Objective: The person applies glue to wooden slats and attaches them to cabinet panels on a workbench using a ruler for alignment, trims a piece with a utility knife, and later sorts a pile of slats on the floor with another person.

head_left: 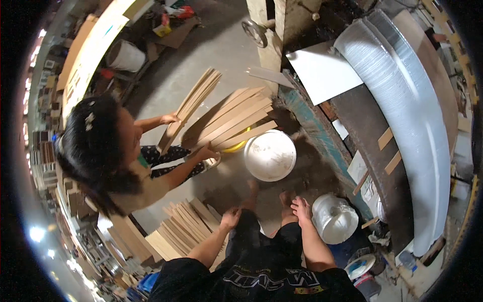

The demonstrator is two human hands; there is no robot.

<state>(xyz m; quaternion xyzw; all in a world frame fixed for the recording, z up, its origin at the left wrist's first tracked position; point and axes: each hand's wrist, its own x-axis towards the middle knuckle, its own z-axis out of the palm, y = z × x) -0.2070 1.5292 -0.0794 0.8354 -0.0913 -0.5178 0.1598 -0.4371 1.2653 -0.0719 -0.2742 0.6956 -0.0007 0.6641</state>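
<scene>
My left hand (231,218) rests by my left knee, its fingers curled in and nothing visible in them. Over my other knee lies my right hand (301,209), fingers loosely bent and a little apart, holding nothing. In front of me a co-worker grips an upright bundle of thin wooden strips (193,103) in one hand. The co-worker's other hand is at the near end of a fanned stack of wooden strips (236,118). Beside that stack stands a round white bucket (270,155) with a stained top, apart from my hands.
More wooden strips (181,229) lie at my left. To my right are a white plastic-lined bucket (335,219) and a dark machine bed (370,136) carrying a long plastic-wrapped roll (410,90). A handwheel (254,33) sticks out at the far end.
</scene>
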